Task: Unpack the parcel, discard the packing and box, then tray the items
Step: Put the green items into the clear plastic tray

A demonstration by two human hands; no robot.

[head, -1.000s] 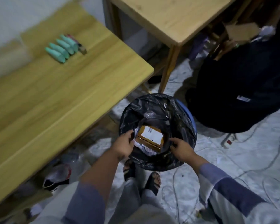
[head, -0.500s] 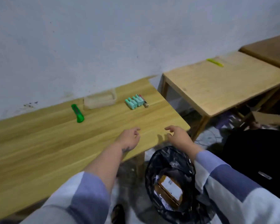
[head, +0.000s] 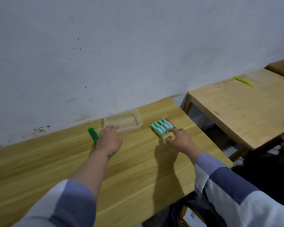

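Several mint-green items [head: 161, 128] lie side by side on the wooden table [head: 138, 169], with a small red-and-grey piece at their far end. My right hand [head: 181, 140] reaches to them, its forefinger touching the near right end of the row; it holds nothing. A clear plastic tray [head: 123, 122] stands by the wall. My left hand [head: 109, 139] hovers just in front of the tray's left corner, fingers relaxed and empty. The cardboard box [head: 191, 216] with a white label sits in the black-bagged bin at the bottom edge.
A green utility knife [head: 93, 134] lies left of my left hand, partly behind it. A second wooden table [head: 244, 108] stands to the right with a yellow-green object [head: 243, 81] on it. A dark bag [head: 269, 174] lies on the floor at right.
My view has swung up from the bin to the table. Both hands left the bin's bag and moved forward across the table, the left to the tray, the right to the mint-green items.
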